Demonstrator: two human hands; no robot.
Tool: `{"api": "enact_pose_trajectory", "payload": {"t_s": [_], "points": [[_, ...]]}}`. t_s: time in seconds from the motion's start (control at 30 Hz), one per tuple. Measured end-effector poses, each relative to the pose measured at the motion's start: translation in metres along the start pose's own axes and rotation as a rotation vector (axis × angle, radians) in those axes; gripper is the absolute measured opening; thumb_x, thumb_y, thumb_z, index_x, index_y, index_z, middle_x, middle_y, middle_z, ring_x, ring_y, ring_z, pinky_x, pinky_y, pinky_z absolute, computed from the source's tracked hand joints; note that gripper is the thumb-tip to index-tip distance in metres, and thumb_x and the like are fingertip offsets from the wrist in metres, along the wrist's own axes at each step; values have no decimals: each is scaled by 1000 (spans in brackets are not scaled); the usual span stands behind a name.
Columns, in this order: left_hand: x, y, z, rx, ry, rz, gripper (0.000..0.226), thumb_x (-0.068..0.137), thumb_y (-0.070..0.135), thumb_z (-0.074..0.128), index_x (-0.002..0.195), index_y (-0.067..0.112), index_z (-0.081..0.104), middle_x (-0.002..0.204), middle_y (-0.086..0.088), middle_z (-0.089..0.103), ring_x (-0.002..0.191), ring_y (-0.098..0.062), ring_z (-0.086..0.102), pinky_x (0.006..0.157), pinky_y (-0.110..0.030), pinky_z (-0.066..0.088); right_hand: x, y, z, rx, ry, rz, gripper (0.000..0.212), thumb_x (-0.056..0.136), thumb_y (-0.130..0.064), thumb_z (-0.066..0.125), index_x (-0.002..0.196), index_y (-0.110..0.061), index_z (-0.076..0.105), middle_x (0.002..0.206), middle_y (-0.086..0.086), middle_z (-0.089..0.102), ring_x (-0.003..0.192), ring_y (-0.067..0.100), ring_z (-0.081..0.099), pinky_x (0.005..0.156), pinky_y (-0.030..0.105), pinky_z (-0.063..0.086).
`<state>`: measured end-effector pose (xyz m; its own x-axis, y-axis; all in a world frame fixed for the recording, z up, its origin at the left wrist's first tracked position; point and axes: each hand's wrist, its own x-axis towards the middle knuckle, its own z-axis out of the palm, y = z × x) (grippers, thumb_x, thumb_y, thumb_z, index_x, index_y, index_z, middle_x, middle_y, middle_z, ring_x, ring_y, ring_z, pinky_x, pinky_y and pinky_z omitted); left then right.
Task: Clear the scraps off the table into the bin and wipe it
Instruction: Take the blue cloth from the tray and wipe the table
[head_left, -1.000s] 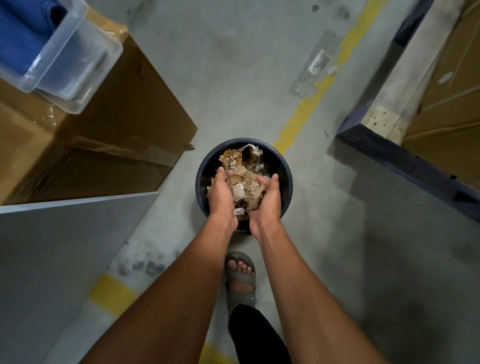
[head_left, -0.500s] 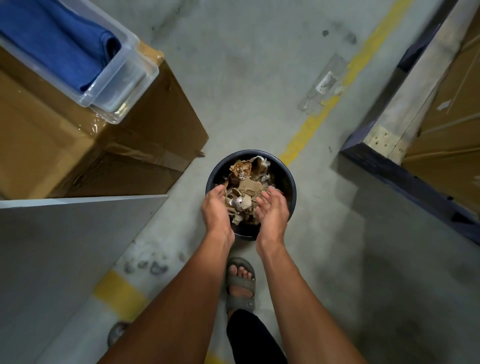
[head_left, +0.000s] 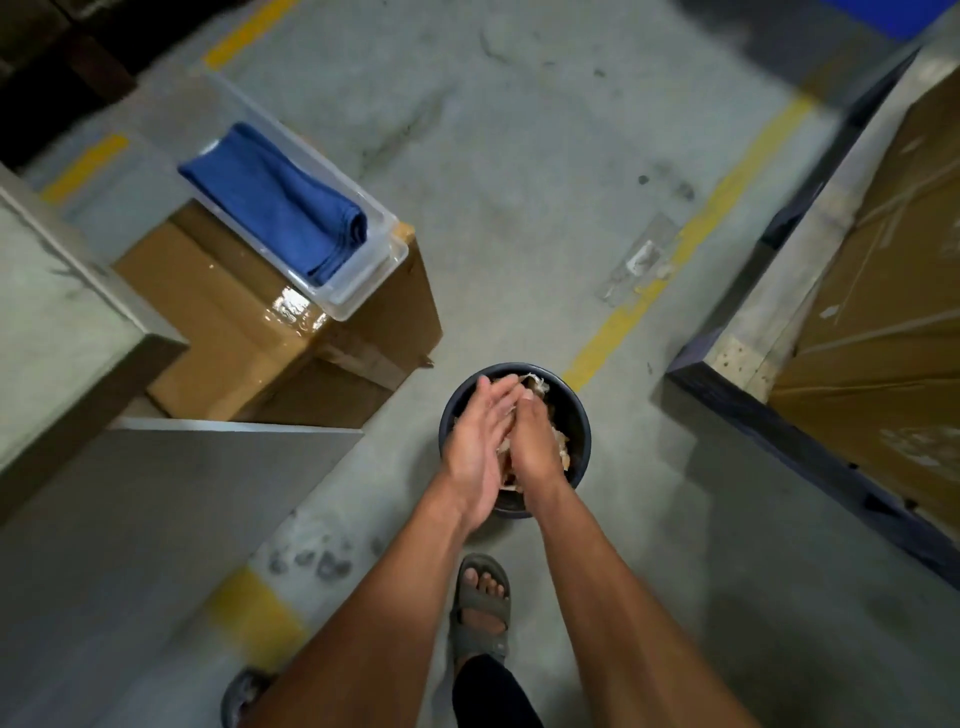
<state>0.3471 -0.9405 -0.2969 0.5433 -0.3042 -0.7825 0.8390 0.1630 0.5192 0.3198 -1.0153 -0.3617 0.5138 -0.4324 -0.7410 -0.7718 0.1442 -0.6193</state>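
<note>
Since half a second ago both hands are closing together over the bin (head_left: 579, 415), and the view is swinging up to take in more floor. I'm watching the left hand (head_left: 475, 447) lying with straight fingers across the right hand (head_left: 535, 444), palms meeting as if brushing off; neither is gripping anything that I can make out, though the right palm is turned away from me. Scraps (head_left: 558, 447), brown card and pale paper bits, are sitting inside the bin under the hands, piled near its rim at lower centre of the frame. I'm reading that as the dumping step being finished for this handful; wiping is not yet begun, and I'm guessing the next move is toward a cloth.

That blue cloth (head_left: 275, 202) is lying folded in a clear plastic tray (head_left: 363, 296) at upper left, the tray resting on a taped cardboard box (head_left: 223, 332). Grey table edge (head_left: 78, 332) is showing at far left, with a grey panel (head_left: 156, 493) below it; I cannot tell from here whether scraps remain on top. Concrete floor (head_left: 519, 182) with yellow lines (head_left: 691, 244) is filling the middle, a dark pallet (head_left: 779, 415) with stacked cartons is sitting at right, and a sandalled foot (head_left: 480, 608) is planted just behind the bin.
</note>
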Motion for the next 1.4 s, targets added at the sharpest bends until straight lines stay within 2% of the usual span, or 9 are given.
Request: {"api": "enact_pose_trajectory", "payload": {"t_s": [0.07,0.17,0.37,0.53,0.67,0.87,1.0,1.27,1.4], "points": [[-16,27,13,92,23,57,41,115,42,47,135,17,73,130,1,79,121,-7,72,104,-28,55,-15,-28,2,181,-26,4,60,102,-69,29,121,-33,73,123,-6,78,121,13,71,113,50,52],[-31,77,25,196,166,155,18,110,22,60,111,13,76,101,-1,84,98,-14,81,77,-26,60,-50,-84,7,256,14,-47,65,95,-74,30,115,-30,74,112,-2,80,109,18,76,104,52,59],[-83,209,51,417,199,469,10,104,26,68,103,21,77,100,3,80,96,-16,75,91,-37,60,-119,-213,17,97,162,-290,28,116,-34,42,112,-23,67,104,-1,72,93,18,66,83,37,46],[-130,310,32,705,312,680,14,105,25,66,99,28,78,99,13,79,95,-11,74,88,-28,56,-144,-280,50,-48,109,-544,15,108,-20,58,109,-22,72,106,-3,77,102,22,71,87,36,52],[-140,359,-25,1104,489,792,17,101,25,62,101,23,79,106,0,80,102,-25,72,90,-38,56,-140,-307,80,-376,69,-673,18,105,-18,63,117,-15,76,113,4,78,109,26,72,90,31,51],[-134,365,-105,1691,474,844,21,106,34,51,106,27,71,108,3,75,109,-25,66,95,-43,43,-119,-311,115,-986,148,-752,36,104,-30,58,138,-23,68,130,10,66,126,35,58,101,45,52],[-127,360,-110,1716,523,867,29,105,41,44,89,27,63,86,5,71,86,-22,65,91,-41,41,-93,-313,124,-1171,210,-697,31,105,-32,56,132,-22,68,122,9,72,116,36,68,91,42,57],[-128,362,-105,1800,554,798,32,103,44,42,86,27,64,84,2,72,79,-25,64,94,-42,41,-70,-318,139,-1296,161,-536,30,107,-33,58,134,-26,69,120,7,74,112,32,76,87,38,59],[-127,362,-105,1824,550,785,35,102,44,41,88,25,67,83,0,73,77,-26,65,93,-43,42,-67,-318,148,-1331,208,-539,27,107,-19,56,133,-22,61,120,7,75,112,32,76,81,36,57]]}}
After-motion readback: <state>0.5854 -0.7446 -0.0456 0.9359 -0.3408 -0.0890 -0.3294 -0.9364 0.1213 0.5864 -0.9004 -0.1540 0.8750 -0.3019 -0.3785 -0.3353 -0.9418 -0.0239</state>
